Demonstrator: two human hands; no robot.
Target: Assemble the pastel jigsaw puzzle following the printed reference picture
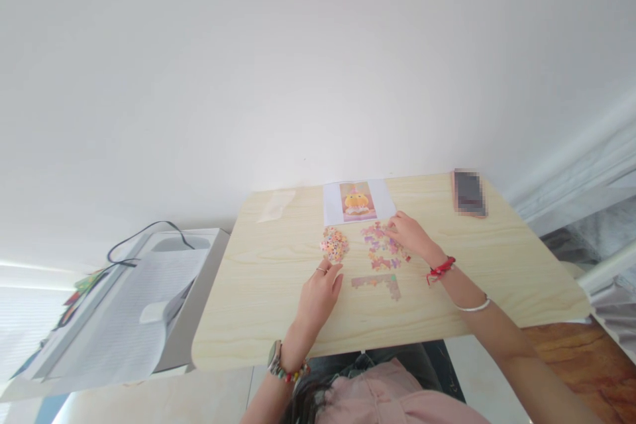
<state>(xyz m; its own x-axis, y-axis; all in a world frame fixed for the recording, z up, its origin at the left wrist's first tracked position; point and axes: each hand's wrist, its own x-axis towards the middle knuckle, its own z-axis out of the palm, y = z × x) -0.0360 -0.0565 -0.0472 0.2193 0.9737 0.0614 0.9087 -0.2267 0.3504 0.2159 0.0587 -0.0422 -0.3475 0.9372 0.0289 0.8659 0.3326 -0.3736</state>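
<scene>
Puzzle pieces (381,246) lie loose in a scatter on the far middle of the table (248,318), just below the reference picture (357,201) printed on a white sheet. Your right hand (408,233) rests on the right edge of that scatter, palm down, fingers reaching left among the pieces; whether they pinch one or only touch, you cannot tell at this size. To the left sits a small tight heap of pieces (334,244), apart from the scatter. Your left hand (319,293) lies just below that heap, fingers close together and pointing at it, fingertips near its lower edge but seemingly not holding anything. Nearer to you, between the two hands, a joined strip (378,283) lies flat, a short bar with a stub hanging off its right end.

Judged from this, you are at the sorting-and-picking step: a bit of border is built, most pieces are unplaced. The next move calls for singling out one piece from the scatter, a clean pinch by its edges, then checking its colour against the picture before trying it on the strip.

Farther out: a clear wrapper (276,205) at the far left of the table, a phone (469,193) at the far right, a white appliance with a cable (144,305) off the left side.
</scene>
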